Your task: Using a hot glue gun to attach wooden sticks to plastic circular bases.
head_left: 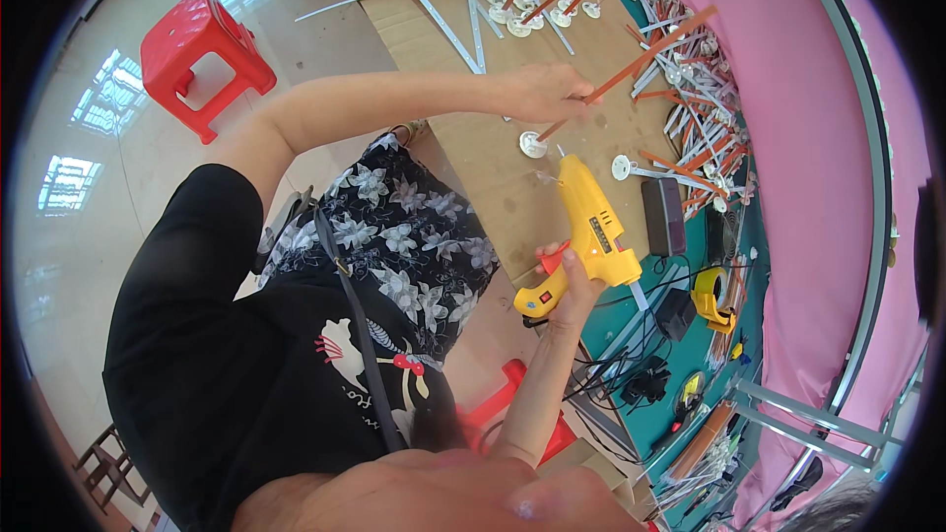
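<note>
Pinched in the fingers of my left hand (562, 94) is a long reddish-brown flat strip (650, 57), tilted up toward the right. Its lower end meets a small white round disc (532, 145) above the cardboard. My right hand (574, 298) grips a yellow hot glue gun (591, 217) by its handle, fingers at the red trigger. The nozzle points up in the picture, close beside the disc; I cannot tell whether they touch. A whitish glue stick (640, 296) pokes out of the gun's rear. Another white disc (621, 167) with strips lies right of the nozzle.
Cardboard (473, 172) covers part of the green table (611, 320). Many strips with discs (522, 0) lie at the top; a tangled heap (705, 108) sits right. A black box (663, 217), cables and yellow tape dispenser (711, 298) are nearby. A red stool (202, 54) stands left.
</note>
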Available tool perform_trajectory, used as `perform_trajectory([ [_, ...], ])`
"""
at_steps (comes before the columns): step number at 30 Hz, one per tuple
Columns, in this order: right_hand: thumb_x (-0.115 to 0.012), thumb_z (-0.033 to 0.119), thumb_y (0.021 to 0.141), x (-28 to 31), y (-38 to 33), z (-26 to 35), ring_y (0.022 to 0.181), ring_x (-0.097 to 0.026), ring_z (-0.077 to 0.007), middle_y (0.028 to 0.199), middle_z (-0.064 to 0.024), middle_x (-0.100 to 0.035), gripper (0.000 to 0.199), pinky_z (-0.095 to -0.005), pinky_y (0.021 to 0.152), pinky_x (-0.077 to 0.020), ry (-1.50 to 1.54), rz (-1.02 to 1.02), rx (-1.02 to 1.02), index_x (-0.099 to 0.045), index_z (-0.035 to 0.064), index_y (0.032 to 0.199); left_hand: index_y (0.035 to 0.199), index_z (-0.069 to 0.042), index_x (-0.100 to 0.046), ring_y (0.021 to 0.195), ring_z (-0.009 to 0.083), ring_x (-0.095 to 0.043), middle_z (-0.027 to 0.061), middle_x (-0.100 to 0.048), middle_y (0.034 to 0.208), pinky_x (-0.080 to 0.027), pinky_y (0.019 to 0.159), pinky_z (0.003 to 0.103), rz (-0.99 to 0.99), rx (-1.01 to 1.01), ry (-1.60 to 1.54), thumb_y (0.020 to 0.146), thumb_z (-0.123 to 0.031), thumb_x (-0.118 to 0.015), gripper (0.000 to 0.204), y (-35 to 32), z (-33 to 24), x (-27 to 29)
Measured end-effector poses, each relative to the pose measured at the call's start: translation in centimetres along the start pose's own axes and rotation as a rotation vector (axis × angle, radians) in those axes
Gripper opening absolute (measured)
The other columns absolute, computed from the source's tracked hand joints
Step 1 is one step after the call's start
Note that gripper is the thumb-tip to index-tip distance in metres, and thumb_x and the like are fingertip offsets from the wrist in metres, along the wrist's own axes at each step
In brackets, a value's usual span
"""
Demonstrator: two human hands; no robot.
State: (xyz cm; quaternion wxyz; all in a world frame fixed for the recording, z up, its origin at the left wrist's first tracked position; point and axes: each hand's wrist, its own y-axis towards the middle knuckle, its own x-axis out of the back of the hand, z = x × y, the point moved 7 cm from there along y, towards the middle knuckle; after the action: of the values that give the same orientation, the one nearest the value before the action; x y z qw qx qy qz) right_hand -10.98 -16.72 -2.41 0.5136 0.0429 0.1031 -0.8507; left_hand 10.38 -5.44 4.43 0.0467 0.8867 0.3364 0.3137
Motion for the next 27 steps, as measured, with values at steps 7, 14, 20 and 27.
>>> perform_trajectory([
  [7,-0.062,0.004,0.077,-0.4,-0.9,0.4,0.066,-0.062,-0.0239,0.075,-0.0125,-0.059,0.026,-0.0289,0.053,-0.0509,-0.053,-0.023,0.043,-0.049,-0.0028,0.098,0.102,0.000,-0.061,0.079,0.0214,-0.064,0.0090,-0.068,0.088,-0.048,0.072,0.032,0.001,0.046,0.024,0.084,-0.016,-0.047,0.028,0.0,0.5,-0.3],
  [14,-0.061,0.002,0.077,-0.8,-0.8,-0.3,0.064,-0.061,-0.0224,0.076,-0.0127,-0.059,0.026,-0.0290,0.054,-0.0507,-0.134,0.004,-0.024,-0.048,-0.0024,0.099,0.101,0.002,-0.061,0.072,0.0193,-0.063,0.0087,-0.068,0.087,-0.048,0.068,0.031,0.004,0.040,-0.006,0.084,-0.015,-0.046,0.028,-0.3,0.2,-0.3],
  [20,-0.062,0.001,0.075,-1.9,-0.9,0.8,0.061,-0.061,-0.0211,0.074,-0.0115,-0.057,0.029,-0.0293,0.053,-0.0504,-0.154,-0.008,-0.007,-0.045,-0.0026,0.099,0.103,0.002,-0.060,0.064,0.0179,-0.062,0.0095,-0.067,0.087,-0.048,0.063,0.030,0.029,0.044,-0.013,0.084,-0.013,-0.045,0.029,-0.6,0.1,-0.3],
  [27,-0.061,0.003,0.078,-2.3,-0.9,1.1,0.062,-0.058,-0.0178,0.074,-0.0090,-0.057,0.021,-0.0279,0.056,-0.0481,-0.188,-0.001,-0.009,-0.050,-0.0032,0.095,0.106,0.003,-0.059,0.059,0.0172,-0.061,0.0102,-0.067,0.087,-0.049,0.060,0.030,0.028,0.032,-0.030,0.084,-0.012,-0.043,0.031,-0.8,0.0,-0.4],
])
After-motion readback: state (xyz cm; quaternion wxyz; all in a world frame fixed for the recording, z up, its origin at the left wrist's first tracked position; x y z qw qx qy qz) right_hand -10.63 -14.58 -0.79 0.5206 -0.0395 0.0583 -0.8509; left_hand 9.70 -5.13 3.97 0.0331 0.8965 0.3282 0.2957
